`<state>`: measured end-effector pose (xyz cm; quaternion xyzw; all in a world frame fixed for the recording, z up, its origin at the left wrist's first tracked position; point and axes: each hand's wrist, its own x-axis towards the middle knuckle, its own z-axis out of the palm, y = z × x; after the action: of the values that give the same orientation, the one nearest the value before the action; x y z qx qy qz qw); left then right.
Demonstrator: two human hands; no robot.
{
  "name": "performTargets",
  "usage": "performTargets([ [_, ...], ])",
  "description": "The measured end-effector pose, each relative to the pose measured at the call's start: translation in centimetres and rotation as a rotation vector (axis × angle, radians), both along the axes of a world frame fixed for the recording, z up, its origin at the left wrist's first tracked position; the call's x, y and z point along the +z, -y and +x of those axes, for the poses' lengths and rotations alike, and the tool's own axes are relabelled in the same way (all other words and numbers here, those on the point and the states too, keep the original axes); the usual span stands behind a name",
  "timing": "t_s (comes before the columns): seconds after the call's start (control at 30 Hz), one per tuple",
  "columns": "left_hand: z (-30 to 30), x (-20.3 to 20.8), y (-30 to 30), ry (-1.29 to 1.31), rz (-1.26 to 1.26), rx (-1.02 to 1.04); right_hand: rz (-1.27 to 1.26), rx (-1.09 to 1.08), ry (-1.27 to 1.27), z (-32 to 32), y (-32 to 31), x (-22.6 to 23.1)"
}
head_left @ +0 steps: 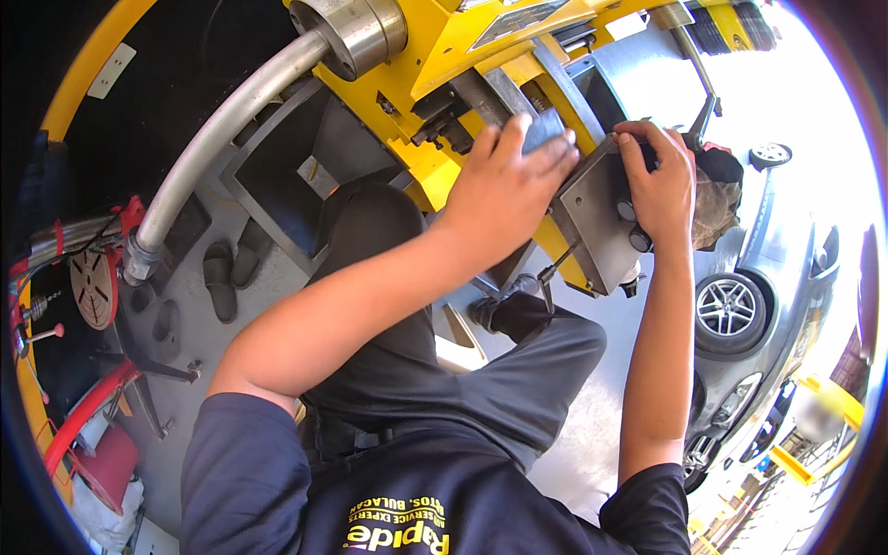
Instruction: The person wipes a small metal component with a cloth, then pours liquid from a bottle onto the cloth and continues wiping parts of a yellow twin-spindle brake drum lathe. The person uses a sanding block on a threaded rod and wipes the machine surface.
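In front of me is a yellow workshop machine [435, 166] with bare metal slides. My left hand [504, 185] is closed around a small blue-grey block or folded pad [544, 131], slightly blurred, against the machine's metal parts. What exactly it is, I cannot make out. My right hand [664, 185] rests at the upper edge of a grey metal box [597, 217] on the machine's right side, its fingers bent over the edge and the thumb near the corner. Dark round knobs [632, 222] sit just beside that hand. A small T-shaped handle [548, 277] sticks out below the box.
A thick metal tube [231, 139] curves from the machine's round chuck [361, 32] down the left. Dark slippers [222, 277] lie on the floor. At the right stands a grey car [768, 277]. Red-framed equipment [88, 407] is at the left edge. A lever [698, 83] rises at upper right.
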<state>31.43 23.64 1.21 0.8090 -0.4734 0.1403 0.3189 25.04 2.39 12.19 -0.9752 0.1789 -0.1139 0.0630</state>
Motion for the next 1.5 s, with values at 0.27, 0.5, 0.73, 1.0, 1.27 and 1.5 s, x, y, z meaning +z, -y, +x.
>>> performTargets([
  [0.27,1.4,0.5,-0.1,-0.03,0.02,0.023,-0.017,0.025,0.014,-0.1,0.0,0.3],
  [0.5,1.6,0.9,-0.7,0.022,0.055,0.02,-0.065,0.051,0.08,-0.3,-0.4,0.4],
  [0.73,0.4,1.3,-0.7,-0.007,0.13,-0.029,-0.064,0.109,0.163,-0.4,0.5,-0.5],
  [1.0,-0.1,2.1,-2.5,0.108,0.284,-0.049,-0.043,0.108,0.272,-0.5,0.5,-1.1],
  [1.27,-0.6,3.5,-2.6,0.085,0.386,-0.05,0.005,0.076,0.279,-1.0,0.5,-1.1],
  [1.5,-0.7,4.0,-0.9,0.13,0.388,-0.052,0.017,0.067,0.257,-1.2,0.6,-0.9],
])
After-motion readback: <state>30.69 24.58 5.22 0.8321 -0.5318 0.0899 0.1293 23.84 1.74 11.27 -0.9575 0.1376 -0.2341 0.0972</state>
